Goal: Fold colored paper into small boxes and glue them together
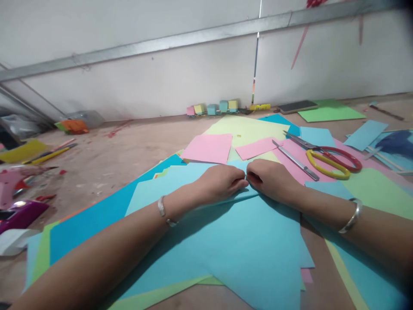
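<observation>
Near the middle of the view, my left hand (222,183) and my right hand (274,178) meet with their fingertips almost touching. Both are closed in a pinch. Whatever lies between the fingers is mostly hidden; only a tiny pale bit shows there. Beneath them is a light blue paper sheet (238,241) on top of a pile of coloured paper. Just beyond my right hand lie a craft knife (295,160) and scissors (329,161) with red and yellow handles. A pink paper square (209,148) is behind my left hand.
Small pastel paper blocks (212,109) stand in a row by the wall, beside a yellow tube (260,106) and a dark phone (298,106). A pink glue gun (13,181) and a purple object (24,214) are at the left. Green paper (332,110) lies back right.
</observation>
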### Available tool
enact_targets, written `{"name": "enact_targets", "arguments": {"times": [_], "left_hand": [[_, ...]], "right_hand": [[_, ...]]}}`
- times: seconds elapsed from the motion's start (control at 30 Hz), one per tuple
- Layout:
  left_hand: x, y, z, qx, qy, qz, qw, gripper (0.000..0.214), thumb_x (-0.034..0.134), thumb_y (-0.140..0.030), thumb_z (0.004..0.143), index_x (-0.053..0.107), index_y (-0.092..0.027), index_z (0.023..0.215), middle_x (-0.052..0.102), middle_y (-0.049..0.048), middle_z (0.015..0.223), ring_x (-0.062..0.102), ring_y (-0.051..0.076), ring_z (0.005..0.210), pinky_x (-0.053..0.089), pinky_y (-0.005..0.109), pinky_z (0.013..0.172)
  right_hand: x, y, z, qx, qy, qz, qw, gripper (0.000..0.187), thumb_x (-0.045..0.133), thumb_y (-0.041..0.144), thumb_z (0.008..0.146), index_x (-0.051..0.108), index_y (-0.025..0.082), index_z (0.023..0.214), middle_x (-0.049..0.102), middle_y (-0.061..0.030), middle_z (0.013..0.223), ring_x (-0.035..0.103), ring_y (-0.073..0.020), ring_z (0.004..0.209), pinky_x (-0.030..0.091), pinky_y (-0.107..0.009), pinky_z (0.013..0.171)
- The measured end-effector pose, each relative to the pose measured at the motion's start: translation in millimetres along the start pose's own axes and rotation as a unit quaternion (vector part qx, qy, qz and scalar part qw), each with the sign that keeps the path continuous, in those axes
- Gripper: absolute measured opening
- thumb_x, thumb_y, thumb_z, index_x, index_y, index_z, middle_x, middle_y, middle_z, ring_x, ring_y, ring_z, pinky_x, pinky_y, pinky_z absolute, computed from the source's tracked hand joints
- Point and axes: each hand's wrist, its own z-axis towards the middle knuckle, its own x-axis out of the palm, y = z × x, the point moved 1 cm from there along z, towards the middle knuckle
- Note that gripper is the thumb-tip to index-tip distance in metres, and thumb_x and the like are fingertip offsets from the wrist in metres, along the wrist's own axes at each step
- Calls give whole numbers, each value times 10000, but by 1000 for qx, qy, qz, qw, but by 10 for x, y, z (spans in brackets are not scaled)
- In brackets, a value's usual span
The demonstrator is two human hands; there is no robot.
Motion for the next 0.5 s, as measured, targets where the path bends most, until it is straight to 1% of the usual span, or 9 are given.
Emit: {"name": "enact_targets", "arguments": {"times": [0.07, 0.13, 0.2, 0.33, 0.5], "left_hand": [[71, -44, 9, -38, -14, 49, 998, 268, 446, -337, 945, 558, -172, 765, 610, 42, 747, 524, 177, 673, 250, 272, 534], [114, -77, -9, -49, -16, 77, 996, 239, 448, -326, 944, 547, -173, 789, 616, 51, 783, 541, 187, 705, 261, 276, 536], [129, -90, -48, -36, -16, 85, 996, 205, 430, -302, 952, 535, -174, 832, 616, 49, 816, 543, 183, 721, 299, 279, 557], [118, -58, -151, 11, -19, 83, 996, 163, 405, -277, 960, 507, -171, 889, 595, 48, 852, 521, 174, 723, 360, 290, 613], [79, -5, -224, 54, 0, 40, 998, 152, 473, -315, 944, 489, -171, 898, 580, 53, 874, 513, 178, 749, 399, 299, 662]], "right_hand": [[1, 0, -1, 4, -3, 1, 1000, 187, 504, 126, 832, 464, 189, 661, 485, 6, 667, 370, -131, 611, 236, -257, 569], [7, -4, -4, 5, -5, 1, 1000, 189, 496, 130, 836, 464, 189, 659, 486, 2, 669, 362, -135, 614, 233, -260, 570], [15, -12, -8, 1, -3, -4, 1000, 180, 492, 129, 835, 473, 188, 667, 496, -2, 679, 368, -137, 621, 232, -261, 572], [27, -27, -16, -12, -5, -7, 1000, 159, 494, 127, 831, 488, 186, 683, 518, -8, 702, 397, -138, 642, 239, -261, 579], [29, -35, -18, -21, -12, 6, 1000, 170, 493, 133, 838, 480, 185, 677, 505, -3, 693, 391, -133, 633, 248, -259, 575]]}}
